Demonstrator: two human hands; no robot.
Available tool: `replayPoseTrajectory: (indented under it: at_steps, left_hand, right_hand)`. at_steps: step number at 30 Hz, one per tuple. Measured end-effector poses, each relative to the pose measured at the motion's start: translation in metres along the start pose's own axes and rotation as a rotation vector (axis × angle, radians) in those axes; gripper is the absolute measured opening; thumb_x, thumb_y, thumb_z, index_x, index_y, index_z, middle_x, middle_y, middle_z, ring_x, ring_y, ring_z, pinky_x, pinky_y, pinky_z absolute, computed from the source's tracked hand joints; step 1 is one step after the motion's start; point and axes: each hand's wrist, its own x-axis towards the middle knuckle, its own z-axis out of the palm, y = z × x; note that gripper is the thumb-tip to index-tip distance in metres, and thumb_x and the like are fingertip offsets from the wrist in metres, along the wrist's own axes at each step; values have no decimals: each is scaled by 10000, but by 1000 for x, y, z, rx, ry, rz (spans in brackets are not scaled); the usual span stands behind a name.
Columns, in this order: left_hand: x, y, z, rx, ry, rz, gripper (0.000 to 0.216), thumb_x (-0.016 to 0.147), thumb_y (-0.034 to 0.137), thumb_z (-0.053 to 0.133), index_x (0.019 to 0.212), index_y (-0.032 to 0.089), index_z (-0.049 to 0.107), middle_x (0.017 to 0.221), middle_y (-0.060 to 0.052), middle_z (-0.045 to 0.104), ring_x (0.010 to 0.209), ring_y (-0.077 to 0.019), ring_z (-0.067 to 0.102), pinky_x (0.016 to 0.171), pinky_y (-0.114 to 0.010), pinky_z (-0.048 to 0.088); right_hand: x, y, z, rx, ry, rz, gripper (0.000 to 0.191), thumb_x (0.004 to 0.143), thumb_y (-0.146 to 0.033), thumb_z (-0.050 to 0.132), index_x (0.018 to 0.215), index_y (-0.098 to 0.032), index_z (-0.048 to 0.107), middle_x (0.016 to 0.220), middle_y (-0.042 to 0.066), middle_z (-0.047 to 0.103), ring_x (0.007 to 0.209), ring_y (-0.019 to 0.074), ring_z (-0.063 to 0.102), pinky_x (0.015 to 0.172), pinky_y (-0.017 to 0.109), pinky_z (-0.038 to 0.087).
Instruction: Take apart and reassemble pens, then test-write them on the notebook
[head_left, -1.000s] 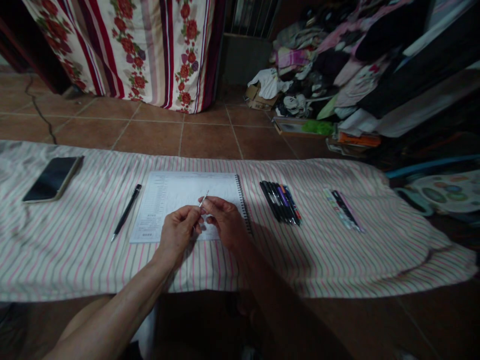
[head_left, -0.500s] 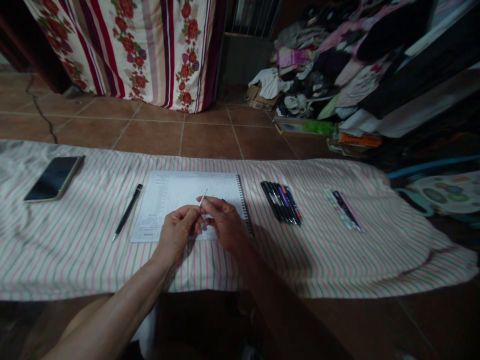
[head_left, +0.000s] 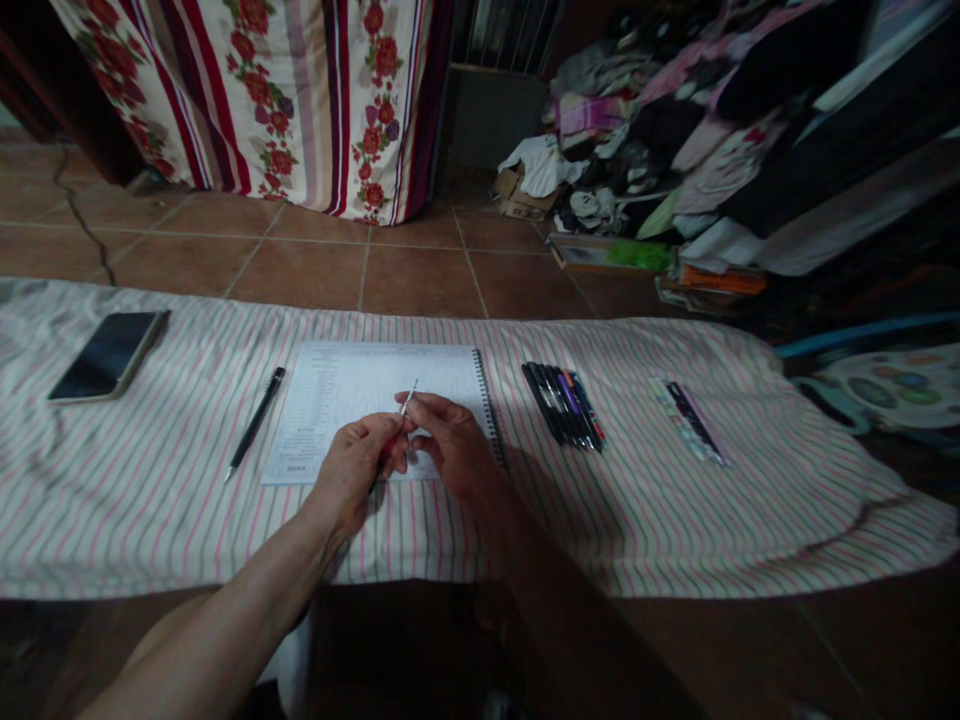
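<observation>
White striped cloth [head_left: 697, 520] under hands [head_left: 349, 465] [head_left: 454, 445], brown tiles [head_left: 420, 278], flowered curtain [head_left: 304, 100]

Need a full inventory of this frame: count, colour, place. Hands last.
Striped cloth: 1, pale with pink stripes, across middle
Notebook: 1, white, cloth centre
Phone: 1, dark screen, cloth's far left
Lone pen: 1, black, left of notebook
Pen row: several, mostly black, right of notebook
Small pen group: about three, mixed, right of pen row
Slim stick: 1, whitish, over notebook
Curtain: 1, red-white floral, back left
Floor: 1, brown tiles, behind cloth
Cable: 1, dark, back left
Clothes heap: 1, mixed, back right; items uncountable
Left hand: 1, bare, on stick
Right hand: 1, bare, on stick
</observation>
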Motion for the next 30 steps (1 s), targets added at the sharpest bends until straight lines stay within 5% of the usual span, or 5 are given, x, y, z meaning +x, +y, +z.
replayPoseTrajectory:
  at_steps: [30]
  left_hand:
    - [2, -1, -1, -57, -8, -4, 201, 741, 320, 605, 663, 135, 627, 475, 30, 503, 423, -57, 373, 451, -211, 266]
  right_hand:
    - [0, 5, 4, 61, 23, -46, 283, 666, -429, 712, 811, -186, 696, 619, -35, 566, 537, 78, 540, 524, 221, 418]
